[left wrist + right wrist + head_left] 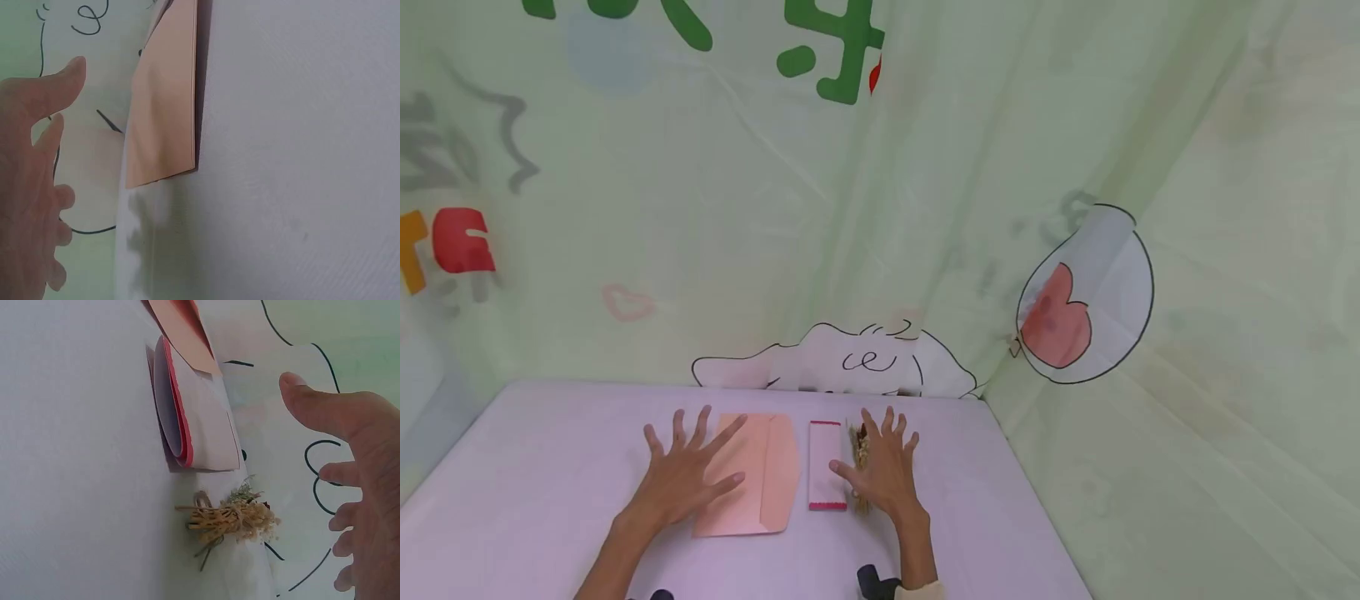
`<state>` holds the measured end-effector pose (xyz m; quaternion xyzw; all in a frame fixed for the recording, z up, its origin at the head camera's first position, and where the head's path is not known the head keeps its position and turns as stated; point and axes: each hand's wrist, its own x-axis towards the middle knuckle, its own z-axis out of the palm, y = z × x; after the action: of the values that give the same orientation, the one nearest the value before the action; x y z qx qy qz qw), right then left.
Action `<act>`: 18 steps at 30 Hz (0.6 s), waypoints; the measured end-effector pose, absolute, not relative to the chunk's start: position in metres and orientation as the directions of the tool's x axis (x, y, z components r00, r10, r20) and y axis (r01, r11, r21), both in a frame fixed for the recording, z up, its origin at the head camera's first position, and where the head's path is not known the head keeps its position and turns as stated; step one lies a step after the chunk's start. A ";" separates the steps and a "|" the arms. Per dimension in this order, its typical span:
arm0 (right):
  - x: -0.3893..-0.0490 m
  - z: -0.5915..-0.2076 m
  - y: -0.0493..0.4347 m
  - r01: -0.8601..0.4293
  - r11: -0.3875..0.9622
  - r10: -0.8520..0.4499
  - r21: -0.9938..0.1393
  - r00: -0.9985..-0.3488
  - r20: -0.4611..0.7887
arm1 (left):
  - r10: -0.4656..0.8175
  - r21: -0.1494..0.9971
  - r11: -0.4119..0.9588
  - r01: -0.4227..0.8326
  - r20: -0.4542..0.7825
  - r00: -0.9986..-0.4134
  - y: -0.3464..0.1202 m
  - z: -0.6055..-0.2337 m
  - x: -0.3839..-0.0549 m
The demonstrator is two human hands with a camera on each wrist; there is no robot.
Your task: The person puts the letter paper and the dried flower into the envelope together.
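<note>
My left hand (676,479) hovers with spread fingers over the left side of a pink envelope (741,483), whose flap opens toward the right. To the right of it lies a folded pale card (826,467) with red scalloped edges; the right wrist view shows its fold standing slightly apart. A small bundle of dried flowers (231,519), tied with twine, is beside the card. Over this bundle my right hand (883,471) is held, fingers spread, partly hiding it in the head view. Neither hand holds anything.
The things lie on a table with a pale cloth (985,517). Behind and to the right hangs a light green curtain (1150,467) with drawn figures, including a balloon outline (1112,308). Dark straps or devices (876,582) show at the wrists.
</note>
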<state>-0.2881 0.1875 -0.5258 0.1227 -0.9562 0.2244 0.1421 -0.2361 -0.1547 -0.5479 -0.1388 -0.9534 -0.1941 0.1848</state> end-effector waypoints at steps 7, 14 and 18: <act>-0.289 -0.526 0.175 -0.299 0.870 -0.101 -0.391 -0.886 0.452 | 0.210 0.324 0.882 0.343 0.381 -0.900 -0.146 -0.552 -0.237; -0.291 -0.524 0.149 -0.217 0.860 0.106 -0.462 -0.810 0.577 | 0.229 0.354 0.863 0.361 0.361 -0.904 -0.130 -0.553 -0.235; -0.290 -0.530 0.134 -0.148 0.832 0.167 -0.535 -0.852 0.496 | 0.229 0.371 0.855 0.363 0.357 -0.905 -0.122 -0.560 -0.236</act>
<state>-0.2904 0.1341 -0.5296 -0.0052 -0.9176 0.2900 0.2718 -0.2363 -0.1216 -0.5600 -0.1557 -0.9509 -0.2201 0.1519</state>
